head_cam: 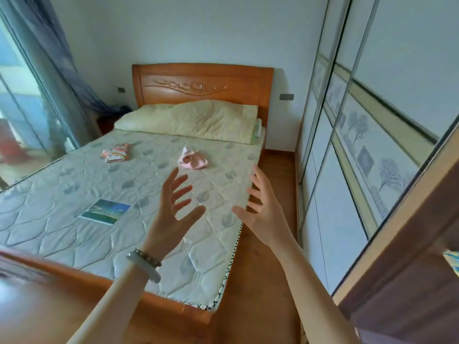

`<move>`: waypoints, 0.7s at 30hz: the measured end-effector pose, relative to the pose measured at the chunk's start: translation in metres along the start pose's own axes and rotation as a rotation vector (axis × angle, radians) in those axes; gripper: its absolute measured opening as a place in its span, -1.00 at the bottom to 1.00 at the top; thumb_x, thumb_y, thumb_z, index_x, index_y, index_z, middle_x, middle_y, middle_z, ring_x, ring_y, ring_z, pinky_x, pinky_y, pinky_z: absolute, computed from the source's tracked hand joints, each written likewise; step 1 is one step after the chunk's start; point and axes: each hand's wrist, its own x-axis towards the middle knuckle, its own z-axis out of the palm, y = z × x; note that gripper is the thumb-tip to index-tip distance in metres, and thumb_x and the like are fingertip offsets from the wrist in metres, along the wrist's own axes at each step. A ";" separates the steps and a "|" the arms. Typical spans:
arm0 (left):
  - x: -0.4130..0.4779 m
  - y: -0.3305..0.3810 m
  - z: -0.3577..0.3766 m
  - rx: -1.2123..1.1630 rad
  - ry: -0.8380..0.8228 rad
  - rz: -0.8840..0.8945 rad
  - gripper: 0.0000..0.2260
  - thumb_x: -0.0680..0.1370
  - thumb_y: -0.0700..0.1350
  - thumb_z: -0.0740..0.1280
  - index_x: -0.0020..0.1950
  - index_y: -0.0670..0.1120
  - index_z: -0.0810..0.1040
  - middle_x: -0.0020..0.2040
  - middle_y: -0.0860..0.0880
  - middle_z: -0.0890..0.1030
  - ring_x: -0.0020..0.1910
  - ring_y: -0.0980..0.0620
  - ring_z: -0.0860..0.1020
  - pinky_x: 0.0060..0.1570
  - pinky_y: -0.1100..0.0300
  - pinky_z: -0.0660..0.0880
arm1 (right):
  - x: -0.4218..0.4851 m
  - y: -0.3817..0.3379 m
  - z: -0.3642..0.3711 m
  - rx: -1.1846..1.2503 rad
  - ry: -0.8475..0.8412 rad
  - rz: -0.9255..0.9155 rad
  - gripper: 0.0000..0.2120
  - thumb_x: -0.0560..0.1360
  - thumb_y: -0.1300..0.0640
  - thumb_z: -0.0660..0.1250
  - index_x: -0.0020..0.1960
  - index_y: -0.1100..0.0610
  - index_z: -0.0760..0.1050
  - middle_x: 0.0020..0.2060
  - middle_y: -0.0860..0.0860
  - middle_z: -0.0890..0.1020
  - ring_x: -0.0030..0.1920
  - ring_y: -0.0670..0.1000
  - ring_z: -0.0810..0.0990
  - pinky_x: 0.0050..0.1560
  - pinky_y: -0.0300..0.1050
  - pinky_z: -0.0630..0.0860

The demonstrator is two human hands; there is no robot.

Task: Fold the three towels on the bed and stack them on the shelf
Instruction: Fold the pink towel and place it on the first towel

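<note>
The room is lit softly by daylight from the window [22,100]; edges are bent, the lower-left corner blurred.

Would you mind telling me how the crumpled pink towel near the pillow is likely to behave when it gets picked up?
The pink towel lies bunched in soft folds on the mattress, so it will probably hang floppy and unfurl when lifted. It looks small and thin, so likely light. Being cloth, it should neither roll nor slip easily. Both the left hand and right hand are open and empty.

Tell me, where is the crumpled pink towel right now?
The crumpled pink towel lies on the quilted mattress toward its right side, just below the cream pillow and right of the striped bundled towel.
</note>
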 end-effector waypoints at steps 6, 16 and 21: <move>0.014 -0.040 -0.041 0.029 -0.044 -0.010 -0.22 0.35 -0.06 0.43 0.46 0.14 0.07 0.36 0.06 0.33 0.25 0.36 0.39 0.16 0.45 0.40 | 0.019 0.019 0.040 0.002 0.036 0.051 -0.13 0.41 0.12 0.49 0.45 -0.29 0.01 0.43 -0.19 0.24 0.31 -0.07 0.38 0.18 -0.17 0.41; 0.096 -0.109 0.018 0.022 -0.112 -0.040 -0.31 0.38 -0.01 0.41 0.41 0.20 0.14 0.39 0.04 0.35 0.33 0.30 0.34 0.28 0.24 0.34 | 0.092 0.078 0.012 -0.089 0.126 0.184 -0.16 0.41 0.16 0.47 0.48 -0.21 0.05 0.37 -0.14 0.35 0.34 -0.09 0.38 0.30 -0.09 0.39; 0.160 -0.150 0.065 0.007 -0.053 -0.114 -0.33 0.37 0.00 0.40 0.41 0.14 0.17 0.37 0.09 0.35 0.29 0.37 0.33 0.23 0.37 0.35 | 0.168 0.125 -0.022 -0.097 0.125 0.191 -0.16 0.42 0.18 0.45 0.50 -0.16 0.03 0.40 -0.06 0.38 0.35 -0.11 0.37 0.35 -0.09 0.36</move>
